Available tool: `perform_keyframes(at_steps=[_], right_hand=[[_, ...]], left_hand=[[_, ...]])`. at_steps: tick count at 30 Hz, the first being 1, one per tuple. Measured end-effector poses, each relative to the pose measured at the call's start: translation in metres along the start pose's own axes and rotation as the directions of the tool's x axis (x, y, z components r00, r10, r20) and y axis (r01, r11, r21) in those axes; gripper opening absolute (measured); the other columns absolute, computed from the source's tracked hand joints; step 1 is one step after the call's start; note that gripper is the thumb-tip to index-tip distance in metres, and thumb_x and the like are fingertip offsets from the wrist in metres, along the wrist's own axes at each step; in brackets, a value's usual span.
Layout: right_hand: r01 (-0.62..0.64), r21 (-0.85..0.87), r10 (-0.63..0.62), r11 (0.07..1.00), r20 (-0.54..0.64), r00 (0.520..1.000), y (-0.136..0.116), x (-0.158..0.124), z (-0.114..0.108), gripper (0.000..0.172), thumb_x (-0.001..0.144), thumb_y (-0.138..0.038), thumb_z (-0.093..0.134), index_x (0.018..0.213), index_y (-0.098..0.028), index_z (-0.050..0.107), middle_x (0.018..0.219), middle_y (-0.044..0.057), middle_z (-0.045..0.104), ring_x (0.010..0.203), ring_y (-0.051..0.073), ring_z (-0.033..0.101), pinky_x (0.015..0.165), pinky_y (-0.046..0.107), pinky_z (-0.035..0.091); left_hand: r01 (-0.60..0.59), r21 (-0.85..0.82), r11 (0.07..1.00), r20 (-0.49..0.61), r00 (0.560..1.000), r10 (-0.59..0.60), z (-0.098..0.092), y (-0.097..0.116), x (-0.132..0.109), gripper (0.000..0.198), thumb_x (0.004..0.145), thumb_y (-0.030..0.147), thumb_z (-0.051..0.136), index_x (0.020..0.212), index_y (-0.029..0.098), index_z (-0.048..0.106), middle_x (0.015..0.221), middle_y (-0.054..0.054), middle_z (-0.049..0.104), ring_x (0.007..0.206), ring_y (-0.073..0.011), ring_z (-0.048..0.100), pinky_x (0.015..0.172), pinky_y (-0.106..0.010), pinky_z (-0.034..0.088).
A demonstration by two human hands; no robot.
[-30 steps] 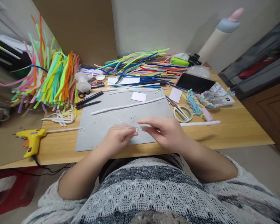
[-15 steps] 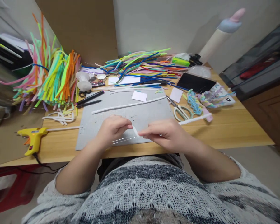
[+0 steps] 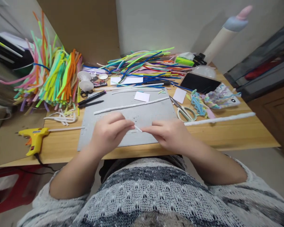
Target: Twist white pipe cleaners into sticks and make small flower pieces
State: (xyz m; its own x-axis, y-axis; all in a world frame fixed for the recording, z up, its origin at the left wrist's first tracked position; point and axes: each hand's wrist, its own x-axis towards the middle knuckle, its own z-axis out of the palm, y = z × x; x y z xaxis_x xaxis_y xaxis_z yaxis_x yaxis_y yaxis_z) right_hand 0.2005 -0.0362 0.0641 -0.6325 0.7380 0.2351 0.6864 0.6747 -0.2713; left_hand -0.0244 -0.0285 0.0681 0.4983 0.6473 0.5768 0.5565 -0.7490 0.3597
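White pipe cleaner in the tight grip of left hand and right hand alike, over grey mat

Head view: even, moderately bright indoor light, wide-angle lens.
Soft light from overhead; faint, diffuse shadow beneath the white pipe cleaner near the right edge of the table. Grey mat sharp at centre; straight lines bow toward the frame edges; paper roll beyond the far right corner blurred; knitted jumper soft.
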Motion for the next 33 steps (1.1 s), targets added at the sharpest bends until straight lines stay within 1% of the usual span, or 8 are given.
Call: perform_keyframes(at_steps=[5, 10, 13, 17, 21, 25, 29, 33], right_hand=[[0.087, 0.344, -0.095, 0.935, 0.006, 0.995, -0.001, -0.001, -0.005, 0.026, 0.086, -0.015, 0.046, 0.103, -0.02, 0.065, 0.082, 0.001, 0.067, 0.072, 0.009, 0.057, 0.063, 0.021, 0.038], [-0.002, 0.404, 0.081, 0.915, -0.178, 0.981, -0.001, -0.001, -0.002, 0.027, 0.088, -0.018, 0.046, 0.109, -0.02, 0.062, 0.095, 0.003, 0.069, 0.077, 0.01, 0.06, 0.068, 0.022, 0.043], [-0.061, 0.212, 0.11, 0.975, -0.226, 0.968, 0.0, 0.0, 0.002, 0.031, 0.086, -0.016, 0.046, 0.113, -0.023, 0.062, 0.088, 0.002, 0.069, 0.075, 0.011, 0.06, 0.064, 0.023, 0.04], [-0.053, 0.0, 0.053, 0.999, -0.115, 0.992, 0.001, -0.001, 0.003, 0.032, 0.083, -0.013, 0.049, 0.108, -0.026, 0.065, 0.078, 0.0, 0.067, 0.067, 0.012, 0.057, 0.055, 0.023, 0.033], [0.128, 0.249, -0.135, 0.96, 0.011, 0.991, 0.001, -0.002, -0.005, 0.031, 0.083, -0.011, 0.048, 0.104, -0.024, 0.066, 0.075, -0.001, 0.065, 0.068, 0.009, 0.056, 0.058, 0.022, 0.034], [0.164, 0.457, -0.111, 0.874, -0.141, 0.984, 0.001, -0.002, -0.007, 0.028, 0.086, -0.013, 0.047, 0.108, -0.02, 0.063, 0.078, 0.0, 0.065, 0.068, 0.008, 0.055, 0.062, 0.021, 0.038], [0.04, 0.27, 0.03, 0.962, -0.251, 0.967, 0.002, -0.002, 0.0, 0.034, 0.086, -0.012, 0.046, 0.114, -0.023, 0.061, 0.08, 0.0, 0.065, 0.066, 0.009, 0.054, 0.058, 0.021, 0.036], [-0.03, -0.008, 0.028, 1.0, -0.162, 0.986, 0.003, -0.003, 0.004, 0.038, 0.082, -0.012, 0.047, 0.112, -0.028, 0.063, 0.075, 0.0, 0.064, 0.062, 0.01, 0.052, 0.054, 0.024, 0.03]], left_hand=[[0.16, -0.134, 0.978, 0.031, 0.987, -0.157, 0.017, -0.021, 0.002, 0.013, 0.083, 0.022, 0.057, 0.078, 0.016, 0.066, 0.066, -0.001, 0.057, 0.061, -0.0101, 0.053, 0.058, -0.021, 0.041], [0.181, -0.168, 0.969, 0.189, 0.971, -0.148, 0.043, -0.003, -0.016, 0.021, 0.088, 0.024, 0.049, 0.075, 0.015, 0.063, 0.062, 0.0, 0.054, 0.06, -0.0101, 0.051, 0.056, -0.021, 0.039], [0.065, -0.084, 0.994, 0.224, 0.973, -0.045, 0.039, 0.016, -0.02, 0.025, 0.089, 0.025, 0.046, 0.071, 0.014, 0.06, 0.058, 0.0, 0.049, 0.056, -0.0107, 0.045, 0.052, -0.023, 0.036], [-0.029, 0.02, 0.999, 0.109, 0.994, 0.027, 0.012, 0.017, -0.008, 0.016, 0.086, 0.023, 0.052, 0.078, 0.015, 0.063, 0.06, -0.001, 0.054, 0.057, -0.0113, 0.047, 0.053, -0.024, 0.036], [-0.009, -0.008, 1.0, 0.097, 0.995, 0.01, -0.002, -0.009, 0.006, 0.012, 0.085, 0.023, 0.056, 0.081, 0.017, 0.065, 0.066, -0.002, 0.062, 0.061, -0.0108, 0.053, 0.058, -0.024, 0.04], [0.065, -0.102, 0.993, 0.146, 0.988, -0.049, 0.017, -0.017, -0.001, 0.015, 0.087, 0.024, 0.052, 0.08, 0.017, 0.064, 0.066, 0.0, 0.063, 0.061, -0.0094, 0.056, 0.057, -0.021, 0.041], [-0.005, -0.101, 0.995, 0.221, 0.975, 0.028, 0.031, 0.001, -0.014, 0.017, 0.087, 0.022, 0.051, 0.076, 0.016, 0.062, 0.063, -0.001, 0.061, 0.06, -0.0103, 0.053, 0.055, -0.022, 0.04], [-0.111, -0.002, 0.994, 0.155, 0.982, 0.11, 0.014, 0.006, -0.006, 0.014, 0.085, 0.023, 0.054, 0.076, 0.016, 0.063, 0.057, 0.0, 0.057, 0.054, -0.0108, 0.047, 0.053, -0.024, 0.036]])
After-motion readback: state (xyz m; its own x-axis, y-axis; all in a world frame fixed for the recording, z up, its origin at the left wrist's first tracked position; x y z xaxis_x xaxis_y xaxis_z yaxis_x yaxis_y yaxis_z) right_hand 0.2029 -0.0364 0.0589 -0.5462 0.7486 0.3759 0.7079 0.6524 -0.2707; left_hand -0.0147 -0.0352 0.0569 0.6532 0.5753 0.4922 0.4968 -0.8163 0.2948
